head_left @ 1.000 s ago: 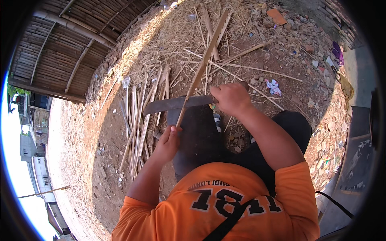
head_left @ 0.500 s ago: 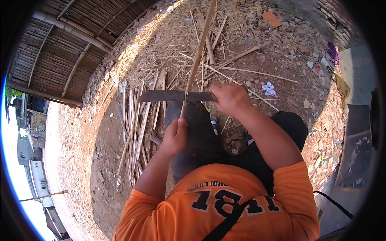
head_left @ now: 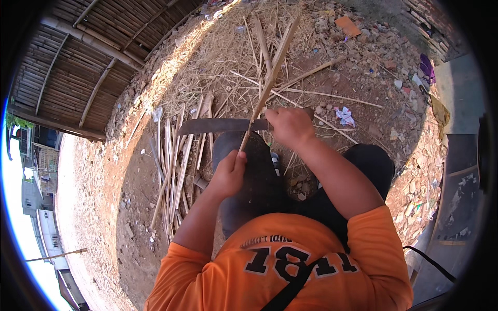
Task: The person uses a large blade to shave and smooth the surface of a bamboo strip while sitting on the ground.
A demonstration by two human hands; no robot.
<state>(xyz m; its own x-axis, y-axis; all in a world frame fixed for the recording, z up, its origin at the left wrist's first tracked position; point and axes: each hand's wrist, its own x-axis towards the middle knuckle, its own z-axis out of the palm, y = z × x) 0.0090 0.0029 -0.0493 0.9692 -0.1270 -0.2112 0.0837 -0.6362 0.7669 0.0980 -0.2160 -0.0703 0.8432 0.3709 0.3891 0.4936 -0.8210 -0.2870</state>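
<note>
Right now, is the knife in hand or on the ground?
In hand: the right hand grips one end of the knife, which crosses the wooden strip.

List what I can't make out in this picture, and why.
Head view:
Handle of the knife: mostly covered by the right hand.
Lower end of the wooden strip: hidden in the left hand.
Shoe: mostly hidden by the dark trouser leg.
Bamboo structure: cut off by the top edge.
Marks on the crumpled scrap: too small.
</note>
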